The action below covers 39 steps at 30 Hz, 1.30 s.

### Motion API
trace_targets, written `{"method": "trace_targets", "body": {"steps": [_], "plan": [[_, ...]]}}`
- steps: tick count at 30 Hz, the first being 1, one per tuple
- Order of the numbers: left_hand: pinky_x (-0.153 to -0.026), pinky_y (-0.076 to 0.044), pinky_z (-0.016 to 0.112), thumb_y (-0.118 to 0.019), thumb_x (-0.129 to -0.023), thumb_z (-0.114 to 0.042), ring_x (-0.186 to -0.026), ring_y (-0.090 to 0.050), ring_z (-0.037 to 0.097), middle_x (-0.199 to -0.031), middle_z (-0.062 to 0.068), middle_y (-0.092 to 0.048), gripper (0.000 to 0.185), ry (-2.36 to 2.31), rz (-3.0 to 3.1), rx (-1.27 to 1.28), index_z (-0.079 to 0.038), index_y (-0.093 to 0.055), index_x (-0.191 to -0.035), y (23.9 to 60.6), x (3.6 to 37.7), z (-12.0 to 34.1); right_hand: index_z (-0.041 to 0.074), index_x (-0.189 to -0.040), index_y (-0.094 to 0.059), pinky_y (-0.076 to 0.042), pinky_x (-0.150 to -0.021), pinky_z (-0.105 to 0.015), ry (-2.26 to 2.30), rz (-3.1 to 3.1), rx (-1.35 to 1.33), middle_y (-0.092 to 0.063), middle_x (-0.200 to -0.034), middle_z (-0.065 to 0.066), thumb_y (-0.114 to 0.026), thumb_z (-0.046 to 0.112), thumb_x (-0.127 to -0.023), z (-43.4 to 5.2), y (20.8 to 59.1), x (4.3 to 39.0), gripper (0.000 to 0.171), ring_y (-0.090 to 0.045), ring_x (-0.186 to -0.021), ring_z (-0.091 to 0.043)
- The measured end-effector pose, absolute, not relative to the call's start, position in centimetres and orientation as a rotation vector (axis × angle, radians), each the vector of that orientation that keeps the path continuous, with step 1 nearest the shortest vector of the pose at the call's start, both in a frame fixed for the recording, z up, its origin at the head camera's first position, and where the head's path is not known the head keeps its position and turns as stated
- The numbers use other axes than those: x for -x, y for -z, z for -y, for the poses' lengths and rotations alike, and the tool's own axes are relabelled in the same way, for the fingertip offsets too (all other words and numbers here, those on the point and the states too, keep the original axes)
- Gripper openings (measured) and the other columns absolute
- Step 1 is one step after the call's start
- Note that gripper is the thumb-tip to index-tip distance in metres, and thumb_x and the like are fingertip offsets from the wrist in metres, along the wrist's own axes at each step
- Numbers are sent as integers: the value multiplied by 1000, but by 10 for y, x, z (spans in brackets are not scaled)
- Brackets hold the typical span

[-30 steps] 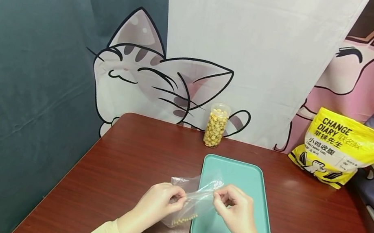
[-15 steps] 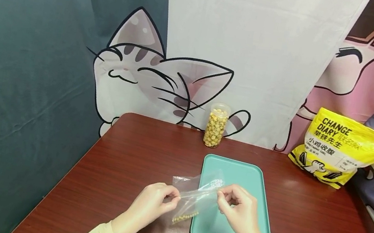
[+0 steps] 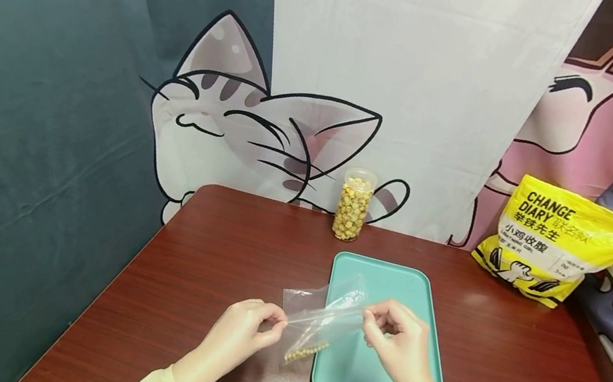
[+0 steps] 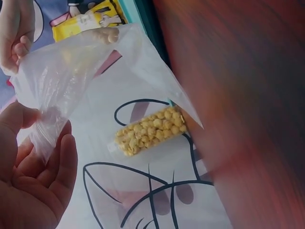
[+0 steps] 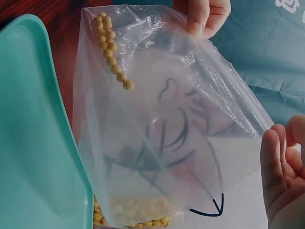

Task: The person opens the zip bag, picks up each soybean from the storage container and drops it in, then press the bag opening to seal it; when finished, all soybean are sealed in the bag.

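A clear plastic bag (image 3: 324,319) hangs between my two hands, partly over the left edge of a teal tray (image 3: 372,378). My left hand (image 3: 240,335) pinches one end of its upper part between thumb and forefinger. The opposite end is pinched by my right hand (image 3: 401,352), over the tray. Between them the plastic is drawn into a taut line. Small yellow balls (image 5: 110,47) lie in a line along the bag's bottom, showing through the film in the right wrist view. Close up in the left wrist view, the plastic bunches at my left fingers (image 4: 66,162).
Behind the tray stands a clear jar (image 3: 353,207) of yellow popcorn-like pieces. A yellow printed snack pouch (image 3: 558,250) leans at the back right. The dark red wooden table (image 3: 198,254) ends at a cartoon-printed curtain (image 3: 424,69).
My hands have drawn apart, the left moving left and the right moving right. The bag stays pinched at both ends, and its upper part is stretched longer between them.
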<state>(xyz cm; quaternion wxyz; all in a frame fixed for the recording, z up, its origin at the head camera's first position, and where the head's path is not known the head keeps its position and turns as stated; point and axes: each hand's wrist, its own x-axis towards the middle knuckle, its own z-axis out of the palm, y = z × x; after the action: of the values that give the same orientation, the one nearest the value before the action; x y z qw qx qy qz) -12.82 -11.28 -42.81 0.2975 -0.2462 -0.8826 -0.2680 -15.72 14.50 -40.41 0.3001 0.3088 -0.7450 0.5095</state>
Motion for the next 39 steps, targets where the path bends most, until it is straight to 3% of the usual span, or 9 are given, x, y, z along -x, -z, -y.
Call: {"method": "trace_targets", "body": {"steps": [16,24,39], "plan": [[-56,-39,8,-75,-69,-7,-60,-46,-4,-65,-15,-59,15,674,2335,637,-18,-66,-72,423,127,123,10,-79,-66,-46,-51,-15,-1370,2082,-728,-56,-60,6,-66,-12,-77,-152,395,153,22,-51,-50,3],[-59,-41,7,-74,-70,-7,-61,-51,-4,-66,-16,-60,15,702,2347,613,-19,-66,-73,420,126,128,6,-78,-63,-47,-53,-15,-1363,2099,-700,-56,-57,-1,-65,-17,-75,-146,372,139,23,-53,-49,-5],[-60,-40,6,-75,-69,-7,-63,-49,-6,-66,-18,-58,17,679,2331,596,-21,-65,-73,413,129,133,7,-80,-66,-49,-53,-16,-1391,2009,-700,-57,-57,5,-66,-14,-76,-158,392,153,21,-55,-49,-1]]}}
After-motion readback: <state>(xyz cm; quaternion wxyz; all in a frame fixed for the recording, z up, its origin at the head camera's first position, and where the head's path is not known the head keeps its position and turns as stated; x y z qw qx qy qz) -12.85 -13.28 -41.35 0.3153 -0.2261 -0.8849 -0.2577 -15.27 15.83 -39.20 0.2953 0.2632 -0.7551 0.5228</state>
